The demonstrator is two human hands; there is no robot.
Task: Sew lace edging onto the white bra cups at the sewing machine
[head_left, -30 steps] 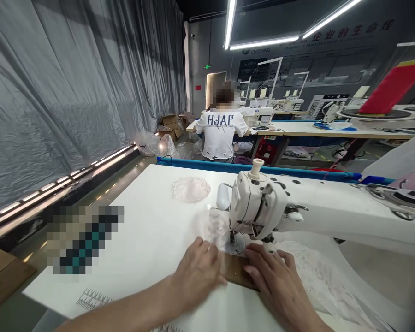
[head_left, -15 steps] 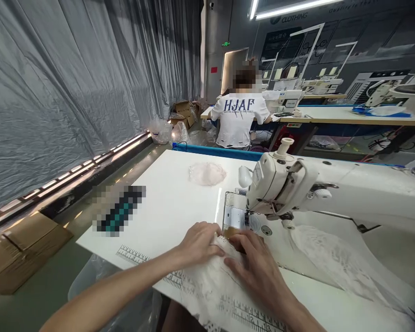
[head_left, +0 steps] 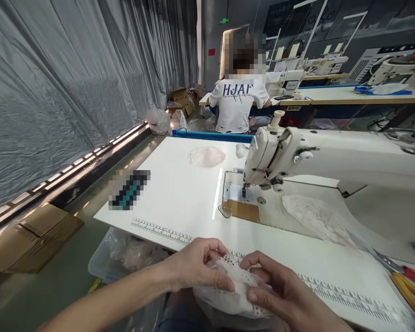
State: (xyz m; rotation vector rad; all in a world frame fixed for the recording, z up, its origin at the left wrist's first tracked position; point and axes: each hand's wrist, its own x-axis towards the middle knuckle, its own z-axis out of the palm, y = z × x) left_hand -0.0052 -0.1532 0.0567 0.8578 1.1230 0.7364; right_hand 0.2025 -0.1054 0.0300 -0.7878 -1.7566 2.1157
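My left hand (head_left: 193,267) and my right hand (head_left: 280,290) both grip a small piece of white lace fabric (head_left: 235,288), held just off the near edge of the white sewing table (head_left: 183,198). The fingers of both hands are curled and pinched on the lace. The white sewing machine (head_left: 318,154) stands beyond them to the right, its needle (head_left: 244,191) over the plate with nothing under it. Another piece of white lace (head_left: 314,219) lies under the machine's arm.
A small pinkish lace bundle (head_left: 207,156) lies far on the table. Scissors with red and yellow handles (head_left: 401,272) rest at the right edge. A person in a white shirt (head_left: 238,103) sits at another table ahead. Cardboard (head_left: 31,237) and a plastic bin (head_left: 124,253) sit on the floor left.
Both hands drew the lace back from the needle plate toward me and lifted it off the table's near edge. The view tilted down and back.
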